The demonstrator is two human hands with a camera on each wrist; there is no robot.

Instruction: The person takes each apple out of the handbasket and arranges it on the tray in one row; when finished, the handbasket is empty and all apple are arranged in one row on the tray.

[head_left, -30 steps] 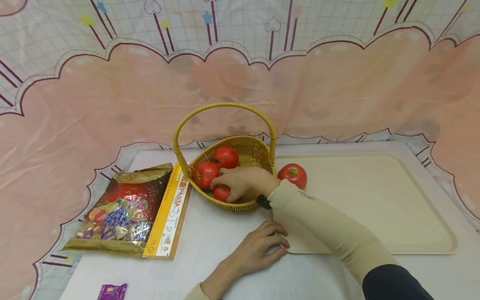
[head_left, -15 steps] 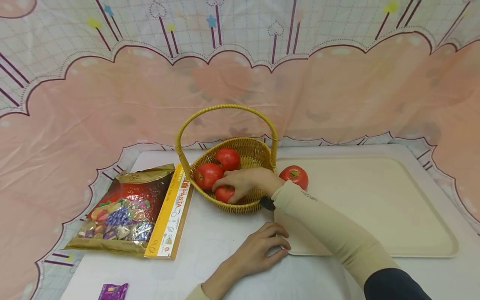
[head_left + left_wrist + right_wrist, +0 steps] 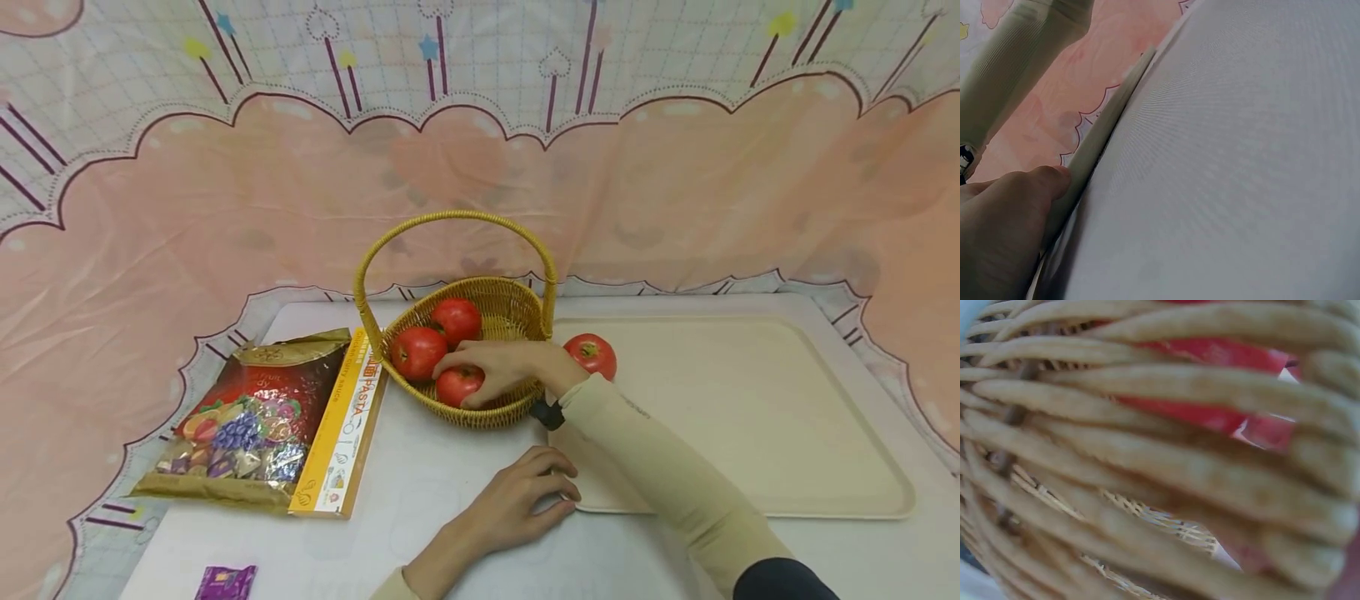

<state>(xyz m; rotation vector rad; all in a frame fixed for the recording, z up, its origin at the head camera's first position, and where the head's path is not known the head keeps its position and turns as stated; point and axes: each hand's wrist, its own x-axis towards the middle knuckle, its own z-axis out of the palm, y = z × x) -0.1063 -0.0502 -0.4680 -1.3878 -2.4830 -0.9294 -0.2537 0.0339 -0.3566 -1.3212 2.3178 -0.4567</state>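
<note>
In the head view a yellow wicker basket [image 3: 480,417] with a tall arched handle holds three red apples. My right hand [image 3: 502,365] reaches into it, fingers and thumb around the front apple [image 3: 459,385]. Touching that one are the left apple [image 3: 417,353] and the rear apple [image 3: 456,322]. In the right wrist view the basket's weave [image 3: 1166,444] fills the picture, with red showing through the gaps. My left hand [image 3: 513,496] rests on the near left corner of the beige tray [image 3: 750,417], fingers loosely bent. Its thumb [image 3: 1054,181] touches the tray's rim in the left wrist view.
Another apple [image 3: 592,356] lies on the tray's left end, beside my right forearm. Left of the basket are a yellow-and-white pasta box [image 3: 341,433] and a fruit candy bag [image 3: 251,417]. A small purple wrapped candy [image 3: 226,583] lies at the near left. A patterned curtain [image 3: 300,208] hangs behind.
My right hand has drawn the front apple slightly to the right inside the basket, and more of it shows. My left hand has stayed on the tray corner. The view has shifted slightly.
</note>
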